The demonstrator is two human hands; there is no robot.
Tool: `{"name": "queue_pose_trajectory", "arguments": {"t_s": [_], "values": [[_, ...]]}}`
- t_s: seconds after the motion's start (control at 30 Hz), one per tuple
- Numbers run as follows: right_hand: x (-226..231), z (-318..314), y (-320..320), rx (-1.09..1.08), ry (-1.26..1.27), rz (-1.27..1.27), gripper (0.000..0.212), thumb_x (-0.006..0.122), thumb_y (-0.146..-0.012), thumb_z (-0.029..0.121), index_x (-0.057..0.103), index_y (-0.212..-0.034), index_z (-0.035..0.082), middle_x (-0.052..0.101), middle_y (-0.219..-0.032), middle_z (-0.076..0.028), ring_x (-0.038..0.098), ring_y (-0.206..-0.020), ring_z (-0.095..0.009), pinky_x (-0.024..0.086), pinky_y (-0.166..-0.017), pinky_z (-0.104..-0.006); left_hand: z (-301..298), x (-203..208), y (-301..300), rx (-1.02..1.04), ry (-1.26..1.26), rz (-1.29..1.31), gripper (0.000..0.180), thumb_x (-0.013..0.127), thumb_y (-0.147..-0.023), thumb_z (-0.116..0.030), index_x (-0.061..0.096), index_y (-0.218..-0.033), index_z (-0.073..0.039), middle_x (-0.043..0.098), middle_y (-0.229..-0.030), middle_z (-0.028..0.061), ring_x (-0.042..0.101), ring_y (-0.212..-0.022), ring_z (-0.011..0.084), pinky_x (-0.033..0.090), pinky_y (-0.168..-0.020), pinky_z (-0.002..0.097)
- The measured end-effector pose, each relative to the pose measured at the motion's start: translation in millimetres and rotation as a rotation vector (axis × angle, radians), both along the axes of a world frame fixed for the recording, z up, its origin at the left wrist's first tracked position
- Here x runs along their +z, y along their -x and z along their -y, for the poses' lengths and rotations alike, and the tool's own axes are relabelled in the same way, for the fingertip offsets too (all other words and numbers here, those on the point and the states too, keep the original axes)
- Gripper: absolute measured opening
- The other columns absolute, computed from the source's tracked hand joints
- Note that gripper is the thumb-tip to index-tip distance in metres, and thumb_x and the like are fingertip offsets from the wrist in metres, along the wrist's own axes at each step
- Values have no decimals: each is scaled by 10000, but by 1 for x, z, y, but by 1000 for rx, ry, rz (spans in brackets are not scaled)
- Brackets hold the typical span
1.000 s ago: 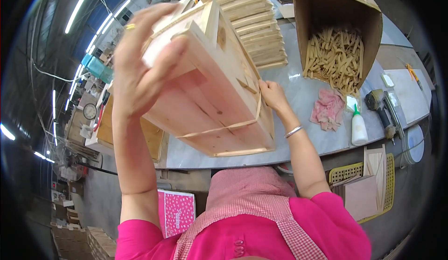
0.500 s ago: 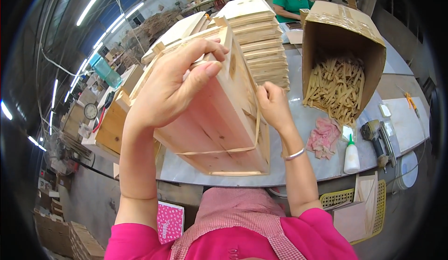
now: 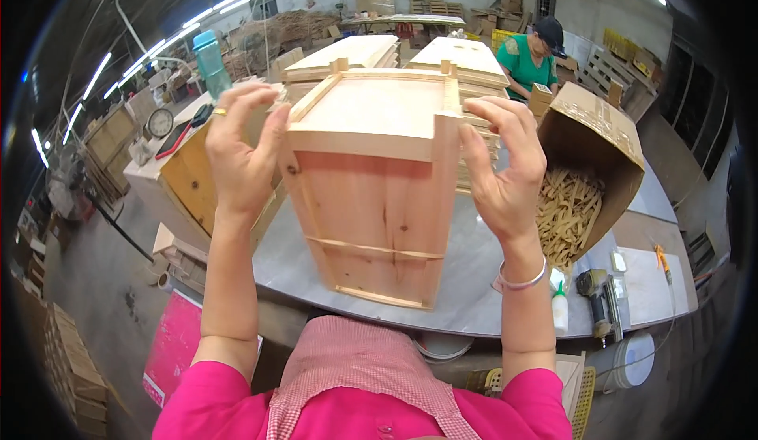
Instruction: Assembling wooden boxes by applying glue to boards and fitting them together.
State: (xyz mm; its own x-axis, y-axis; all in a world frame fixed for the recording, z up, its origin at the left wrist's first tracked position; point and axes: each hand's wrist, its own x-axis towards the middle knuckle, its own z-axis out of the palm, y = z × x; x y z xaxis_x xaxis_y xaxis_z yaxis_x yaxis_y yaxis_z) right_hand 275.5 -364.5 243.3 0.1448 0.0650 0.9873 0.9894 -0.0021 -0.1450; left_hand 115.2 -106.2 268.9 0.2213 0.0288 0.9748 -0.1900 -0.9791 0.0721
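A tall pale wooden box (image 3: 371,195) stands upright before me on the grey table. Low around it runs a tan rubber band (image 3: 379,248). My left hand (image 3: 243,144), a ring on one finger, is at the box's upper left corner. Its thumb and fingers curl together around a small, pale, crumpled thing that I cannot make out. At the upper right corner my right hand (image 3: 509,159), with a bracelet at the wrist, has its fingers apart. Its thumb and index tips are close against the box edge; whether they touch it is unclear.
Stacked wooden panels (image 3: 462,53) stand behind the box. At right, a tipped cardboard carton (image 3: 604,120) spills tan bands, with a glue bottle (image 3: 560,310) and nail gun (image 3: 594,298) nearby. A blue bottle (image 3: 212,62) stands at left. A person in green (image 3: 529,65) works behind.
The box has turned, and its front and top panel now face me more squarely. My right hand has risen from the box's side to its upper right corner; my left has moved left.
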Motion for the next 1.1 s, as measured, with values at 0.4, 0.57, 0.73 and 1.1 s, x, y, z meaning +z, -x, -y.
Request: {"name": "queue_pose_trajectory", "arguments": {"t_s": [0.4, 0.57, 0.73, 1.1], "values": [[17, -21, 6, -73, 58, 123, 107, 726, -805, -18, 655, -879, 13, 688, -914, -120, 618, -834, -255, 487, -782, -335, -31, -8, 0, -195, 72, -56, 180, 753, -831, -35, 691, -999, -13, 729, -1051, 127, 707, -963, 246, 541, -864, 345], [-1, -31, 3, -28, -65, 44, 124, 733, -834, -18, 632, -903, 6, 633, -943, -117, 582, -864, -223, 486, -800, -329, -30, -16, -12, -248, 82, 45, 162, 740, -809, 10, 686, -960, -6, 717, -1012, 131, 702, -950, 234, 551, -826, 322], [-2, -42, -4, 100, -132, 48, 74, 663, -865, 16, 591, -881, 28, 574, -922, -97, 537, -888, -222, 455, -826, -335, -43, -22, -26, -330, 11, 163, 133, 705, -790, 60, 670, -911, 19, 704, -941, 141, 699, -892, 245, 556, -778, 322], [-6, -53, -11, 14, -228, -39, 130, 579, -945, 101, 584, -889, -16, 648, -929, -152, 618, -837, -222, 506, -792, -335, -48, -38, -25, -210, 214, 106, 145, 630, -918, -38, 677, -1027, 45, 708, -963, 128, 678, -896, 215, 529, -824, 330]]}}
